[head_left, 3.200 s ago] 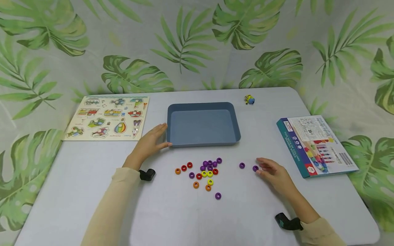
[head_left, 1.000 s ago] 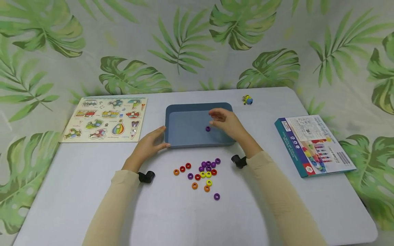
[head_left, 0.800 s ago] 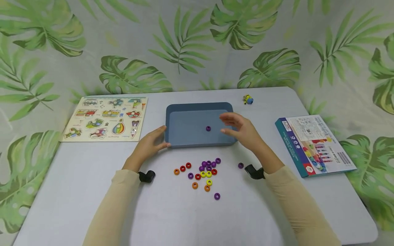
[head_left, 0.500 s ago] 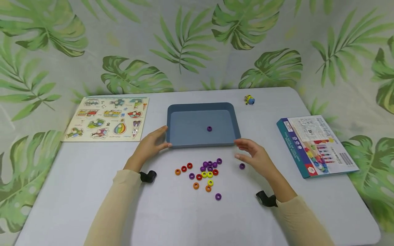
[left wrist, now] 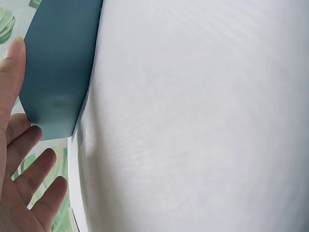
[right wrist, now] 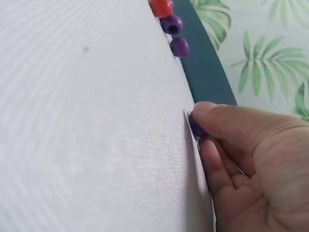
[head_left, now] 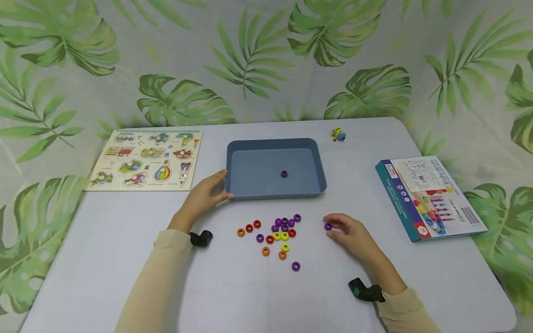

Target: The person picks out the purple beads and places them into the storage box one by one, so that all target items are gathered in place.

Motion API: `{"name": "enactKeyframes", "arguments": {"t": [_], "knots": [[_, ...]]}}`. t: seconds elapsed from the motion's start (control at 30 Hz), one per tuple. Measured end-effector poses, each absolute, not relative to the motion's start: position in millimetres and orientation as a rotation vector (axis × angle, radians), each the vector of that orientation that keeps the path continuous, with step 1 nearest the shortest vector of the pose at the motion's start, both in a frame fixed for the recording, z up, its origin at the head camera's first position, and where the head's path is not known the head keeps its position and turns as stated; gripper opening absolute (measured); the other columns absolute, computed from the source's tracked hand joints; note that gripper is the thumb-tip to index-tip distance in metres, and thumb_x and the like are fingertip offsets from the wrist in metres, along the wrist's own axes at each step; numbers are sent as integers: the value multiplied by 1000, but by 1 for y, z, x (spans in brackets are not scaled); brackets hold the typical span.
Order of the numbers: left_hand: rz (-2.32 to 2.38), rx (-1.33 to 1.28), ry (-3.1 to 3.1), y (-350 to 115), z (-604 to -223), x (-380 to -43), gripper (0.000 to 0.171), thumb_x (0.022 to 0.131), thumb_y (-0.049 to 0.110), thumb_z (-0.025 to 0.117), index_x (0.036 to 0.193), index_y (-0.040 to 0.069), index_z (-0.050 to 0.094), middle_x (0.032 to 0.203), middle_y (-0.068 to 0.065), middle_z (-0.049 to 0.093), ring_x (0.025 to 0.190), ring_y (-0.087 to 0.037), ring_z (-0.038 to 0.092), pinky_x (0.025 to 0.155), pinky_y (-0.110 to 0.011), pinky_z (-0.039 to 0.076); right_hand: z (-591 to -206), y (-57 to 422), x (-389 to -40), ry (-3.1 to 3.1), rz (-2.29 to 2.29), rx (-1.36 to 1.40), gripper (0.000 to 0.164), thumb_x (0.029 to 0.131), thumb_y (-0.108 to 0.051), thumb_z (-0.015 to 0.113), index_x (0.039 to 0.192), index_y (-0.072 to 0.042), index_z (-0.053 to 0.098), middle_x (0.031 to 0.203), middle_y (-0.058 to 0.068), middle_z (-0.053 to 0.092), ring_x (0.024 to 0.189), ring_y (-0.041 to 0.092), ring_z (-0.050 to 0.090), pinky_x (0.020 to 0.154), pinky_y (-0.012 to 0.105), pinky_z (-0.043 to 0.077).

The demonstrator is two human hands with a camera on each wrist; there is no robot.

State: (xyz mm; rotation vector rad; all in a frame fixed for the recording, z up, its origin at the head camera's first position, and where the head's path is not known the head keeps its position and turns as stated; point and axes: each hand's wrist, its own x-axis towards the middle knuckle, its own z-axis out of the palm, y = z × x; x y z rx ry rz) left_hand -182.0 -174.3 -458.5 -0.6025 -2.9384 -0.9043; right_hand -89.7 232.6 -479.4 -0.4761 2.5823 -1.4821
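Tray (head_left: 258,171): blue-grey, rectangular, flat on table (head_left: 233,286); long axis crosswise, from left hand (head_left: 200,201) toward the right hand's side; short sides running near to far. Directly right of left hand; beyond and left of right hand (head_left: 353,237).

Purple bead (head_left: 328,226), one: squat, round; hole direction too small to tell. Set at right fingertips; well to the right of left hand and nearer.

Left hand: wide, thumb and fingertips apart, touching tray at near left corner and left wall.

Right hand: narrow, pinching purple bead between thumb and finger.

Second bead (head_left: 284,174), purple: inside tray, between hands, farther out than right hand.

Loose beads (head_left: 278,222), purple, red, yellow, orange: between hands, on near side of tray.

Puzzle board (head_left: 141,162): beyond and left of left hand.

Box (head_left: 433,199): right of right hand.

Figurine (head_left: 339,135): well beyond right hand.
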Motion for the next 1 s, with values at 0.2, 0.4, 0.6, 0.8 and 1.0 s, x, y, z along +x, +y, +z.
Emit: {"name": "enactKeyframes", "arguments": {"t": [0.2,0.4,0.6,0.8,1.0], "knots": [[-912,-607,-2937,-176,-460,-182,78,67,53,55,129,14,29,132,-2,28,119,-16,24,98,-32,21,-477,231,-89,2658,-1412,-473,23,75,-13,61,98,-14,57,95,-4,56,86,10,50,79,21,43],[-914,-614,-2928,-176,-461,-182,78,67,54,54,130,15,29,132,-2,28,119,-16,24,98,-32,21,-468,228,-94,2620,-1529,-343,23,74,-16,62,96,-11,59,91,-3,57,80,10,54,71,19,46],[-925,-612,-2918,-174,-460,-182,77,67,54,54,129,14,30,132,-1,29,119,-16,25,98,-32,21,-425,217,-115,2656,-1644,-530,23,74,-7,60,97,-3,56,92,6,55,83,16,53,72,19,46],[-924,-614,-2924,-175,-461,-183,78,67,54,54,129,14,30,132,0,28,119,-15,24,98,-31,21,-383,193,-144,2654,-1776,-587,24,73,3,58,97,4,55,94,14,53,85,24,51,74,20,46],[-935,-619,-2913,-175,-461,-183,77,67,52,56,129,14,30,132,-2,29,119,-16,24,98,-31,21,-406,179,-194,2490,-1882,-468,27,75,-6,58,101,1,54,96,14,55,87,19,53,71,20,47]]}}
